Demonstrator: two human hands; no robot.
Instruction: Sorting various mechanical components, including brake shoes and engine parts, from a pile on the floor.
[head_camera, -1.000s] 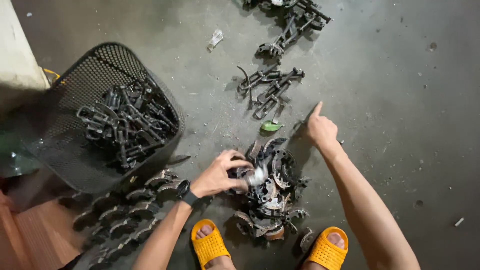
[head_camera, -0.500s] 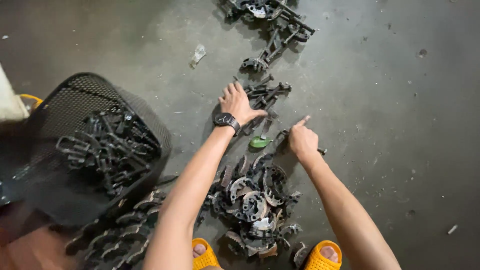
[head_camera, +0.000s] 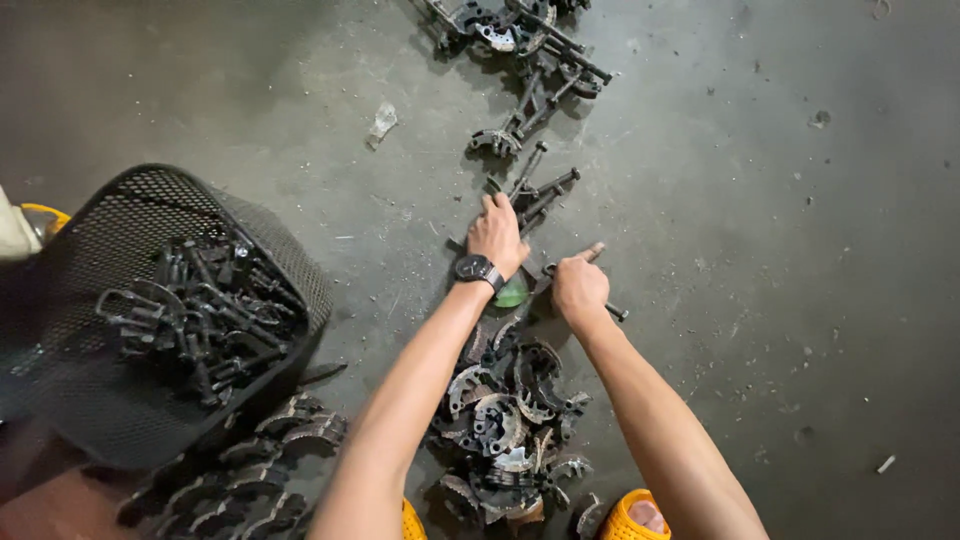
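Note:
My left hand (head_camera: 497, 234), with a black watch on its wrist, reaches forward and presses down on a dark metal part (head_camera: 533, 192) with long rods on the concrete floor. My right hand (head_camera: 578, 286) sits just to its right, fingers curled and index finger stretched out, closed over a thin metal rod (head_camera: 616, 312) whose ends stick out on both sides. A small green piece (head_camera: 513, 294) lies between my wrists. A heap of curved dark metal parts (head_camera: 503, 420) lies under my forearms.
A black mesh basket (head_camera: 205, 187) at the left holds several dark metal parts (head_camera: 190, 320). More curved parts (head_camera: 255, 470) lie in rows below it. Assembled parts (head_camera: 520, 35) lie at the top. A crumpled clear scrap (head_camera: 382, 122) lies nearby. My yellow sandals (head_camera: 636, 516) show at the bottom edge.
My left hand left the heap and reached forward onto the rod-shaped part. My right hand drew back toward me and closed over the thin rod. The camera came closer to the floor.

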